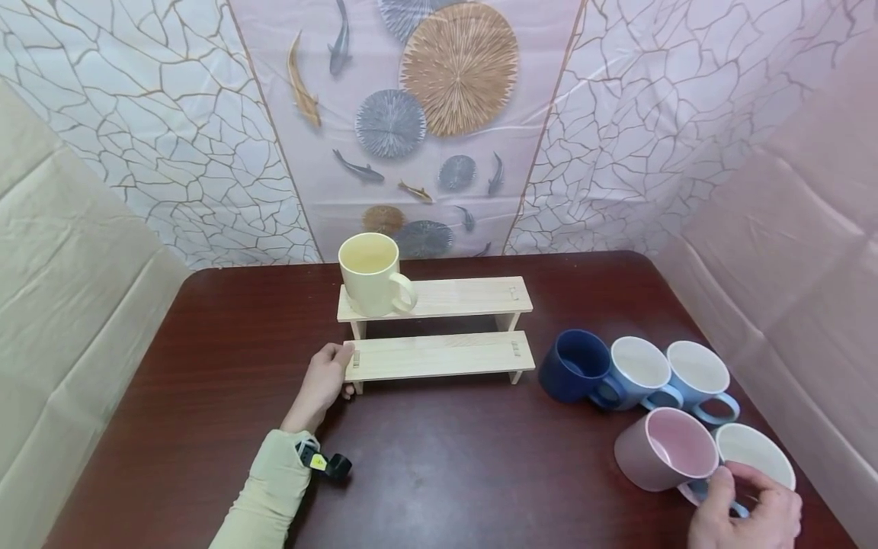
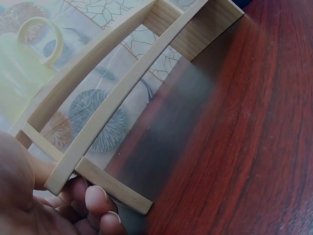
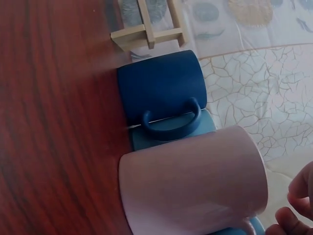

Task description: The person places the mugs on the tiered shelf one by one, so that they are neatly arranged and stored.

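Note:
My left hand (image 1: 325, 377) grips the left end of a two-tier wooden display stand (image 1: 439, 356), thumb on the lower board and fingers curled beneath it. On the upper board's left end stands a pale yellow mug (image 1: 370, 278), handle to the right. My right hand (image 1: 748, 507) is beside a pink mug (image 1: 638, 454) and over a light blue mug (image 1: 768, 457) with a white inside. Its thumb and fingers are bent but apart, near the handles; in the right wrist view the fingers (image 3: 291, 223) show a gap from the pink mug's wall.
A navy mug (image 1: 572, 366) stands right of the stand. Two light blue mugs (image 1: 638, 370) with white insides follow it in a row, handles to the right. All are on a dark red-brown table (image 1: 425, 473). Patterned cloth walls (image 1: 206, 130) enclose the back and sides.

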Demonstrator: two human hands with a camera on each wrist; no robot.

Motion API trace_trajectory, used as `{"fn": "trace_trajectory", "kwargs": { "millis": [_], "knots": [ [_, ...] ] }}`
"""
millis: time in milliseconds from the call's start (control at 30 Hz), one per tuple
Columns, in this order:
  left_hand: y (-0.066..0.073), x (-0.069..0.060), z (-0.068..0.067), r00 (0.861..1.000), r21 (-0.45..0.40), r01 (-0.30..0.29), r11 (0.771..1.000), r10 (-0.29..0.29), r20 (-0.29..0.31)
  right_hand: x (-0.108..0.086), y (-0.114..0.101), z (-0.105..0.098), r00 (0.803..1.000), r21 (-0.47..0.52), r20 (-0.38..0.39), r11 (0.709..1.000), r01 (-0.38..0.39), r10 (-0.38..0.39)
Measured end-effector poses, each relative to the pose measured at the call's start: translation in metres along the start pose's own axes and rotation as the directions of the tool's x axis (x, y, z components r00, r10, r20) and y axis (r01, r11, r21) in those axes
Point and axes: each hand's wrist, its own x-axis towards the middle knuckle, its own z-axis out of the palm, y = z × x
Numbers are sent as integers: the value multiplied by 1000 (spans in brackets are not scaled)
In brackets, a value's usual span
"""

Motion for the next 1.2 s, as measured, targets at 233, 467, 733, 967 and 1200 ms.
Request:
{"fn": "trace_trajectory", "kwargs": {
  "millis": [233, 467, 733, 967, 1200],
  "knots": [
    [0, 0, -1, 1000, 3, -5, 1000, 5, -1, -6, 3, 1, 996, -14, 14, 996, 86, -86],
    [-3, 1, 0, 1000, -9, -16, 1000, 16, -5, -9, 1, 2, 999, -76, 51, 997, 15, -11],
    [-3, 1, 1, 1000, -18, -20, 1000, 19, -8, -12, -2, 3, 998, -123, 58, 992, -24, 31],
    [-4, 1, 1, 1000, -22, -19, 1000, 18, -9, -12, -2, 2, 996, -129, 63, 990, -47, 56],
    [-3, 0, 1, 1000, -29, -19, 999, 18, -8, -12, -2, 2, 997, -92, 58, 995, -36, 41]
  ]
}}
